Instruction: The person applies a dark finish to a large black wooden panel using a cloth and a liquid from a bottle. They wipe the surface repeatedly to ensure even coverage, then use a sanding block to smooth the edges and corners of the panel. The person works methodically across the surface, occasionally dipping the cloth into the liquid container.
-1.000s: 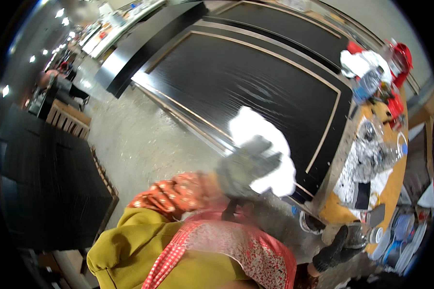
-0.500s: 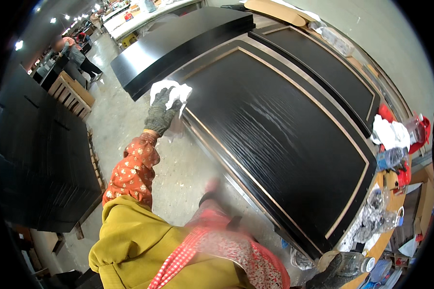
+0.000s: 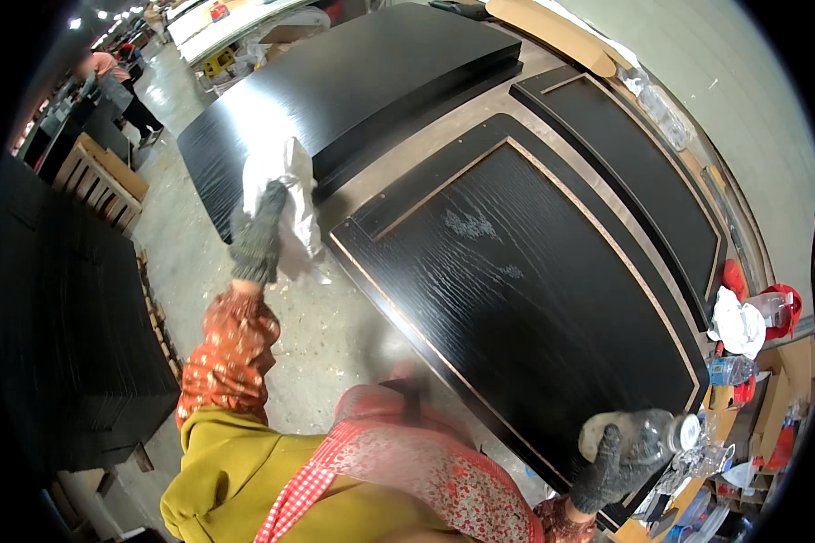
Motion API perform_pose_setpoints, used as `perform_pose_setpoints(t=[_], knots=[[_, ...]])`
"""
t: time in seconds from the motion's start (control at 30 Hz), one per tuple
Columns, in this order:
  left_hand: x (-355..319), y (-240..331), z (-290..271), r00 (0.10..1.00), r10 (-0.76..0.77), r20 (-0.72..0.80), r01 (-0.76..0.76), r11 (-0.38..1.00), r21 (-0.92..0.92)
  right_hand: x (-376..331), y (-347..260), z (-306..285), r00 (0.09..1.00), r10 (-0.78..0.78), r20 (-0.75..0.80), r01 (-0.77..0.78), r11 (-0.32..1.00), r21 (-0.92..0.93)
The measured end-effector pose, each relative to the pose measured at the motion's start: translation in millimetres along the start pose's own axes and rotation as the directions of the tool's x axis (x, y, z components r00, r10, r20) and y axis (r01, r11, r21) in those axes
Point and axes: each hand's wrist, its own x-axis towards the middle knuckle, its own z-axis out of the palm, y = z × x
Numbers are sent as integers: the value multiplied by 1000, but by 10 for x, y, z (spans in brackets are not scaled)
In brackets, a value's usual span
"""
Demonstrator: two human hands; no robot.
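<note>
My left hand (image 3: pixel 261 237), in a grey-green knit glove, grips a crumpled white cloth (image 3: pixel 285 185). The cloth hangs off the far-left corner of a black framed panel (image 3: pixel 552 299), in front of a stack of black boards. Wet-looking streaks shine on the panel's wood-grain face, which a light-brown strip borders. At the panel's near-right corner my right hand (image 3: pixel 604 471), gloved in dark grey, is wrapped around a clear plastic bottle (image 3: pixel 641 436). The bottle is tilted on its side with its white cap pointing right.
Glossy black boards (image 3: pixel 362 72) are stacked beyond the panel, and a second framed panel (image 3: pixel 638 163) lies to its right. Bottles and a white rag (image 3: pixel 738 323) crowd the right side. Tall black stacks (image 3: pixel 72 308) stand at left. Another person (image 3: pixel 118 86) works far off.
My left hand has drawn the cloth left, away from the panel's edge. My right hand has raised the bottle over the near corner. The view has shifted, and the shiny streaks look smaller.
</note>
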Motion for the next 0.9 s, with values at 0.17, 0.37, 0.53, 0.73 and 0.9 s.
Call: perform_pose_setpoints(t=[0.17,0.37,0.53,0.73,0.9], knots=[[14,527,72,256,784,566,-967,211,144,37,-356,499,954,-70,292,38,993,115],[359,-131,299,154,502,851,-973,229,41,11,-755,903,870,-255,423,47,895,443],[777,65,823,48,514,857,-989,146,-32,-134,-713,1088,877,-288,384,117,904,412],[1406,395,2155,-32,578,816,-990,94,-106,-348,-834,1199,964,2,267,-71,966,249],[1921,565,3066,67,578,813,-982,185,-50,-572,-820,1201,949,191,250,-240,953,185]])
